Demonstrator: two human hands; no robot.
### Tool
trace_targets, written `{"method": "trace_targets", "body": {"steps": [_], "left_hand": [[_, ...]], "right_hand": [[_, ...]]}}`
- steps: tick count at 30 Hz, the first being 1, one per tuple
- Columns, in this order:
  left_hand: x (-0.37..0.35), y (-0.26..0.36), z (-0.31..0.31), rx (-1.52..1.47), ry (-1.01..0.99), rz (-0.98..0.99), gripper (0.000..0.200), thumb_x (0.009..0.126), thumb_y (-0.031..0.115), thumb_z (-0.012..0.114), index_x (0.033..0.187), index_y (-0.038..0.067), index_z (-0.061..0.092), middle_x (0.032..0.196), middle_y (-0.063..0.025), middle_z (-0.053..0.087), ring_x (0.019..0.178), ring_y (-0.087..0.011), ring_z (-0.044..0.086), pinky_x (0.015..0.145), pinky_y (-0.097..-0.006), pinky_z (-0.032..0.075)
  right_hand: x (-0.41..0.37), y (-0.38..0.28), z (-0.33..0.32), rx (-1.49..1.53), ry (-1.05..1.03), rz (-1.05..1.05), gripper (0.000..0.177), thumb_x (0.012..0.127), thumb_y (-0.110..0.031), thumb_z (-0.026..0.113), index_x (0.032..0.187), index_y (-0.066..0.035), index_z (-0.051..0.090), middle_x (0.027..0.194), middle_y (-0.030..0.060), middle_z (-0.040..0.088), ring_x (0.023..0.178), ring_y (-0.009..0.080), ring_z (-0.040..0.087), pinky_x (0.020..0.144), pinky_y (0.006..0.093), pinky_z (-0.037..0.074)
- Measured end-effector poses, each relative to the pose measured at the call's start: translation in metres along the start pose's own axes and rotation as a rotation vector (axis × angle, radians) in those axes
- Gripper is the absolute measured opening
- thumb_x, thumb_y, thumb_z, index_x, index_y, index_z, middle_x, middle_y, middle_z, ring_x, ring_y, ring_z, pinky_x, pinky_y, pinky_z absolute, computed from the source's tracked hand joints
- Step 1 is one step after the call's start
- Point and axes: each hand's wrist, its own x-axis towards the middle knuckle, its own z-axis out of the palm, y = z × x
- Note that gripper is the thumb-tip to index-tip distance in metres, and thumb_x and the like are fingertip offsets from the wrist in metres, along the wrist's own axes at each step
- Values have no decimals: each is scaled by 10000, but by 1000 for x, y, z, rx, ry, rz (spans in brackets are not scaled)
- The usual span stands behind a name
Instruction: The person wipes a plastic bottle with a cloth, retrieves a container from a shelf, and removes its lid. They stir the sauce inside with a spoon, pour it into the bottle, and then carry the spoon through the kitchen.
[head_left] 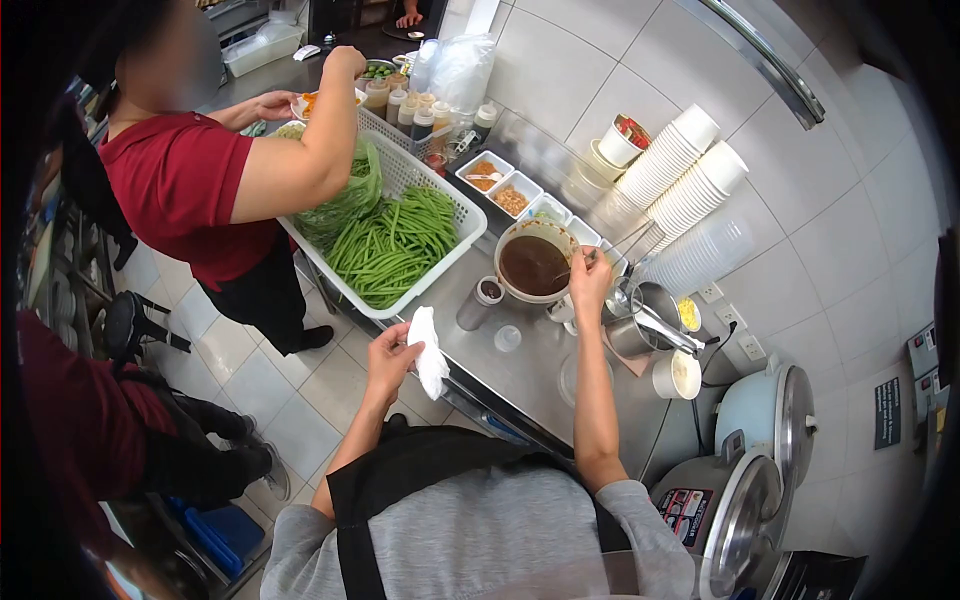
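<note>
My left hand (390, 362) pinches a folded white cloth (427, 352) in front of the steel counter's edge. Over the right rim of a white bowl of dark brown sauce (532, 264), my right hand (590, 285) holds the handle of a metal utensil (632, 242) whose lower end reaches into the sauce. Left of the bowl stands an open bottle with dark contents (481, 303), with a small clear cup (507, 338) beside it. A perforated white basket of green beans (468, 222) sits at the left.
A co-worker in a red shirt (190, 170) stands behind the basket; another person (75, 430) is lower left. Stacked white cups (672, 160), squeeze bottles (423, 122) and small condiment trays (487, 172) line the wall. Two cookers (735, 510) stand at the right.
</note>
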Motion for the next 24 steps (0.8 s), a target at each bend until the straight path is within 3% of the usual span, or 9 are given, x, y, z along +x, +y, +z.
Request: {"method": "trace_targets", "body": {"steps": [14,17,20,24], "left_hand": [[2,-1,-2,30,5,2,334,772,-4,600,1103,19,559,921,-3,567,744,-102,606,560,-232,514],[5,0,-2,31,-1,2,334,772,-14,588,1103,19,559,925,-5,567,753,-99,603,566,-232,507],[4,8,4,-11,23,25,329,768,-46,563,1097,-31,545,969,-53,618,723,-76,590,496,-190,427],[7,7,4,0,5,41,339,771,-37,568,1109,-29,543,979,-56,619,725,-79,592,498,-192,429]], "right_hand": [[2,7,-1,0,-15,31,111,771,-93,549,755,17,544,505,30,457,461,93,406,447,288,334],[3,9,0,19,-4,19,117,773,-96,548,754,19,543,507,28,453,464,91,400,448,288,330],[3,6,0,30,-3,1,117,774,-96,546,753,19,544,508,24,454,465,91,400,451,286,332],[4,2,-2,33,-6,-5,113,771,-93,546,753,19,550,508,18,456,466,91,406,452,284,332]]}}
